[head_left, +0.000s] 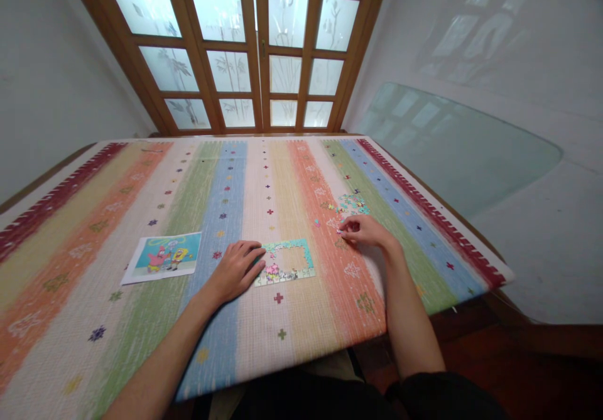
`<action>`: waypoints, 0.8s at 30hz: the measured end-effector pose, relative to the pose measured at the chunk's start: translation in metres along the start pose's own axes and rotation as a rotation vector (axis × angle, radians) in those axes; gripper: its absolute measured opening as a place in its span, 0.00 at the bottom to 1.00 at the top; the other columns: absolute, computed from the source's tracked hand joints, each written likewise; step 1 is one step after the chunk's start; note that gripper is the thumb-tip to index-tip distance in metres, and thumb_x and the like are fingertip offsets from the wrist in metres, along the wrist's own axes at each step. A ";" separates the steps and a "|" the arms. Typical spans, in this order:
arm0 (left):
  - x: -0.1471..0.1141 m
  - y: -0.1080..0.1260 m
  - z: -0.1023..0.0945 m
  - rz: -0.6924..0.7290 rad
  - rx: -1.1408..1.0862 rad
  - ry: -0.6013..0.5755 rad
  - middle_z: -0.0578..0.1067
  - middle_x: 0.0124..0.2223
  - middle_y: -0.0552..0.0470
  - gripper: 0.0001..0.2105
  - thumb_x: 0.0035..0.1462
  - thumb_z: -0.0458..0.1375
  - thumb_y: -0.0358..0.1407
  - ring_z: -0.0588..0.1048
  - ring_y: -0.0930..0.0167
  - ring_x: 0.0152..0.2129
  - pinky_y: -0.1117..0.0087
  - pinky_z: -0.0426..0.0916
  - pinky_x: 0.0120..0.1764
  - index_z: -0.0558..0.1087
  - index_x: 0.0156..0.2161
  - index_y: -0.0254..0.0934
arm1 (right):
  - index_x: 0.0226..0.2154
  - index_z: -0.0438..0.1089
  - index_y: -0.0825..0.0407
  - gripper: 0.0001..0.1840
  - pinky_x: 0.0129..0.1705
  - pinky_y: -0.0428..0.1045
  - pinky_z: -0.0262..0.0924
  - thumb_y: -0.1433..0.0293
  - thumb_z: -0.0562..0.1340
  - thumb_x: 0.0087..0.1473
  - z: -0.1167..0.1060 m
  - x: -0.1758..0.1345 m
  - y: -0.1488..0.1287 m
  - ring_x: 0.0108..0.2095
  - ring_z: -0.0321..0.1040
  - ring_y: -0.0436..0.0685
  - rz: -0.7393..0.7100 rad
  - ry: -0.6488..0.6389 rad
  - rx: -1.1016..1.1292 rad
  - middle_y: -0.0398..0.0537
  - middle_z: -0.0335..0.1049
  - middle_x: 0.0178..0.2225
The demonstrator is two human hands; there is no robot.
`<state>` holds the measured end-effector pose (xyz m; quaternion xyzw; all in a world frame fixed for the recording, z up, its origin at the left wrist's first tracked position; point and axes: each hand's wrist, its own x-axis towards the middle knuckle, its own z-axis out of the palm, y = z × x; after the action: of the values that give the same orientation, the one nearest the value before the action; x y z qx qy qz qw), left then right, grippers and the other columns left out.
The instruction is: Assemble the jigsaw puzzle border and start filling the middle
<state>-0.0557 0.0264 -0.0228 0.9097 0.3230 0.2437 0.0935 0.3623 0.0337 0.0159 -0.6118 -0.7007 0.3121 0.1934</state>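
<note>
A partly assembled jigsaw puzzle point(287, 275) lies flat on the striped cloth in front of me, its border joined around a bare middle. My left hand point(239, 268) rests at the puzzle's left edge, fingers stretched out over it. To the right, my right hand point(362, 230) pinches a small puzzle piece point(339, 233) just above the cloth. Beyond that hand lies a pile of loose puzzle pieces point(354, 203), mostly turquoise. One single pink piece point(317, 223) sits apart, between the pile and the puzzle.
A printed cartoon picture point(164, 257) lies left of my left hand. The table's striped tablecloth point(301, 319) reaches the near edge by my body. Wooden glazed doors point(257, 49) stand behind the table, and a pale glass panel point(452, 144) is on the right wall.
</note>
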 end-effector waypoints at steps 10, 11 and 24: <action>0.000 0.001 0.000 0.023 0.011 0.014 0.77 0.51 0.43 0.14 0.74 0.50 0.40 0.74 0.60 0.48 0.54 0.69 0.50 0.74 0.53 0.38 | 0.33 0.78 0.55 0.11 0.28 0.47 0.55 0.64 0.68 0.48 0.003 0.003 0.005 0.23 0.63 0.51 0.011 0.009 0.050 0.43 0.70 0.22; 0.000 0.001 0.000 0.022 0.012 0.015 0.77 0.51 0.43 0.14 0.74 0.49 0.40 0.73 0.59 0.48 0.54 0.69 0.50 0.74 0.53 0.38 | 0.32 0.78 0.55 0.11 0.28 0.48 0.54 0.64 0.68 0.48 0.003 0.003 0.006 0.23 0.63 0.51 0.007 0.009 0.051 0.43 0.70 0.21; 0.000 0.001 0.001 0.021 -0.006 0.024 0.77 0.52 0.43 0.14 0.73 0.51 0.40 0.73 0.60 0.49 0.55 0.68 0.52 0.75 0.54 0.38 | 0.33 0.77 0.53 0.09 0.30 0.47 0.57 0.64 0.68 0.54 0.042 0.016 -0.035 0.27 0.63 0.51 -0.262 0.005 0.068 0.45 0.71 0.28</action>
<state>-0.0547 0.0251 -0.0236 0.9097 0.3138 0.2566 0.0899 0.3066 0.0392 0.0069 -0.5090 -0.7631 0.3062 0.2547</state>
